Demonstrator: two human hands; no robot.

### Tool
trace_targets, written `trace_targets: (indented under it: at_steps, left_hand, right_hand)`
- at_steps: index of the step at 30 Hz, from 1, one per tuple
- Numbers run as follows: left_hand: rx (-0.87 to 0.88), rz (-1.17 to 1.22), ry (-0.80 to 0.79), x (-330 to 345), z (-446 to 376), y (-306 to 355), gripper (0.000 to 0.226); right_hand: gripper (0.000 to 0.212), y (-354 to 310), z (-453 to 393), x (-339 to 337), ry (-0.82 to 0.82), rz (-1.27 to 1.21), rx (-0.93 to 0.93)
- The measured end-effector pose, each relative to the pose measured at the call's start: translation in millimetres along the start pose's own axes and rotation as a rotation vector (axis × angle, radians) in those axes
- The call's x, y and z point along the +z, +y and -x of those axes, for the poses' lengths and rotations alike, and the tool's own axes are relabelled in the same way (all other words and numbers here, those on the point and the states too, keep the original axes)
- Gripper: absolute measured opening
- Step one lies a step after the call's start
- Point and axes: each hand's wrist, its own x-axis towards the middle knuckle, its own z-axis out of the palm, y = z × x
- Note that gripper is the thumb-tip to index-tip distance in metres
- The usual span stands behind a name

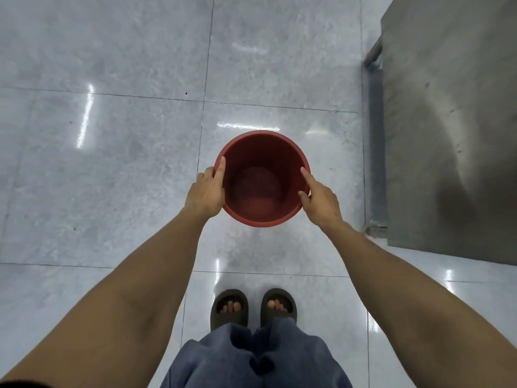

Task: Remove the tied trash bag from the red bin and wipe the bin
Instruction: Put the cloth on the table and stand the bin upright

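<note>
Glossy pale grey floor tiles [126,163] with thin dark joints spread wide to the left and ahead of the person, with open floor on those sides. On the right a brushed stainless-steel surface [453,121] runs along the edge of view, its tubular metal leg [373,152] standing just beside the bin's right side and narrowing the room there.

The round red plastic bin [263,204] is directly in front of the person's feet, near a crossing of tile joints; whether its base touches the floor cannot be told from above. Its mouth faces up, showing a bare, dull red inner wall and a round bottom, with a rolled rim all around.

Both bare forearms reach forward and down. The left hand [207,191] grips the left rim, thumb lying along the inside edge and fingers wrapped out of sight around the outer wall. The right hand [320,198] holds the right rim, thumb and forefinger showing inside the wall, the remaining fingers hidden outside. Below, dark open-toed slippers [229,308] and blue-grey trousers [257,357] are visible.
</note>
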Motion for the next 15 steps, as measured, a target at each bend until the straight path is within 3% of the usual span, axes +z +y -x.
trace_targets:
  at_steps: [8,15]
  left_hand:
    - [0.142,-0.065,0.055,-10,-14,12,0.071]
    - [0.340,-0.064,0.223,4,-46,20,0.068]
  right_hand:
    - [0.058,15,14,-1,0.107,-0.073,0.052]
    - [0.056,36,29,17,0.417,-0.155,0.057]
